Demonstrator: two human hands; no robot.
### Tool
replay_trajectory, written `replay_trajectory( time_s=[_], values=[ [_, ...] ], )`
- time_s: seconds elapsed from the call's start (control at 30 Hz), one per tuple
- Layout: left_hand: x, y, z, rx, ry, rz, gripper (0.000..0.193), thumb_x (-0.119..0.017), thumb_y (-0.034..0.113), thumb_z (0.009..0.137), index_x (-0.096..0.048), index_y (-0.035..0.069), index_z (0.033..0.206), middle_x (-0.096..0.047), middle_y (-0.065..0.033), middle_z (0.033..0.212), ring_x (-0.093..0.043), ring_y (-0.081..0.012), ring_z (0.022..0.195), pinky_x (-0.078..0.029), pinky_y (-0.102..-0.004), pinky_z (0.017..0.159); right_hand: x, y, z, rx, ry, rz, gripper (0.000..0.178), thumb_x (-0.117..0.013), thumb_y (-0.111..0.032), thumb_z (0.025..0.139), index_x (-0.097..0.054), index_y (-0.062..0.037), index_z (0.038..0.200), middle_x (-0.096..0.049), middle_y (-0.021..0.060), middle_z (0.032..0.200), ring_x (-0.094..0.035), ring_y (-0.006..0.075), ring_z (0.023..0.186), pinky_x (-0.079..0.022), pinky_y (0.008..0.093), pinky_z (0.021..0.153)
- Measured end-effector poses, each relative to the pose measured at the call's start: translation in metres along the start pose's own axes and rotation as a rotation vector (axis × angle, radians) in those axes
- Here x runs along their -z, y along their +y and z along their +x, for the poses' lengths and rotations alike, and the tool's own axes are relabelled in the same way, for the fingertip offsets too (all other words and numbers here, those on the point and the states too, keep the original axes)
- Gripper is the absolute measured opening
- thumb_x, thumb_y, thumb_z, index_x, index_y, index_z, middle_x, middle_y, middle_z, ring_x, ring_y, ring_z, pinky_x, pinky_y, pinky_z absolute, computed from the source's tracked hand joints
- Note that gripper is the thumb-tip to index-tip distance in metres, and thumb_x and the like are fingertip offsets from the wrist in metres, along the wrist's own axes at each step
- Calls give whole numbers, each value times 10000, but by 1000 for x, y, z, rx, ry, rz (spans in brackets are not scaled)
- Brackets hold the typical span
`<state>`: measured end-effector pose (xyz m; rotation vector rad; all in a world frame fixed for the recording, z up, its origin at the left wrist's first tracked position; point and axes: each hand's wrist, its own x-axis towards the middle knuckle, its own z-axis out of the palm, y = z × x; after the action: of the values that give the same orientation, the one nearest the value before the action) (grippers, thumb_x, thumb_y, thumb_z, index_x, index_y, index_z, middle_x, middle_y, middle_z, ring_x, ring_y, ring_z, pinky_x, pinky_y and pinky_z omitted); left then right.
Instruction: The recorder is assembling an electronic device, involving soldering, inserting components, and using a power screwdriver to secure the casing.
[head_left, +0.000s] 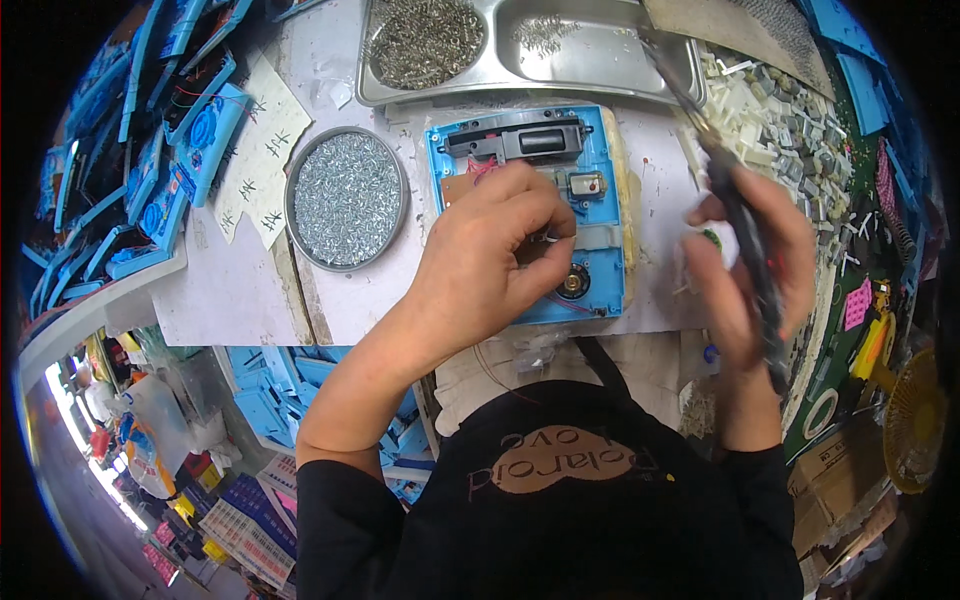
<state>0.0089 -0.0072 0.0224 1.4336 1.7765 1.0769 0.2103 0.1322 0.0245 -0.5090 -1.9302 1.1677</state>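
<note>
A blue plastic casing [604, 290] lies open on the table, fitted with a black battery-holder-like part [540, 141], a small motor [587, 185] and a round speaker-like part [574, 282]. My left hand [490, 250] rests over its middle, thumb and fingers pinched together. What they pinch is too small to make out. To the right of the casing, my right hand [745, 265] is wrapped round a black screwdriver [745, 215], smeared by motion. Its thin metal shaft points up and left toward the tray. A white piece with a green spot [715, 240] shows by that hand's fingers.
A round dish of small silver screws [347, 200] stands left of the casing. Behind is a metal tray [600, 83] with springs or screws. White and grey small parts [770, 120] heap at the right. Blue casings [205, 135] pile at the left beside marked paper [262, 150].
</note>
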Motion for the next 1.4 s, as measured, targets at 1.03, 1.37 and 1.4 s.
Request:
replay_trajectory(
  time_s=[1.03, 1.37, 1.4],
  values=[
    [20, -5, 15, -187, -313, 259, 173, -765, -7, 734, -652, 19, 862, -559, -91, 1062, -666, -291, 864, -545, -375, 740, 22, 3, 7, -28, -498, 40, 229, -737, -69, 699, -721, -44, 926, -621, 42, 675, -536, 173, 554, -400, 287, 509],
    [20, -4, 16, -218, -296, 275, 164, -772, 4, 743, -660, 27, 861, -569, -95, 1049, -672, -296, 868, -548, -387, 740, 21, 3, 8, -28, -511, 34, 229, -741, -59, 708, -719, -46, 936, -636, 46, 695, -554, 175, 569, -415, 284, 522],
    [19, -3, 16, -221, -295, 275, 162, -772, 4, 745, -658, 28, 858, -570, -94, 1048, -672, -296, 868, -547, -389, 738, 22, 2, 9, -23, -517, 32, 230, -742, -56, 707, -719, -46, 936, -641, 48, 702, -558, 176, 573, -418, 283, 524]
  ],
)
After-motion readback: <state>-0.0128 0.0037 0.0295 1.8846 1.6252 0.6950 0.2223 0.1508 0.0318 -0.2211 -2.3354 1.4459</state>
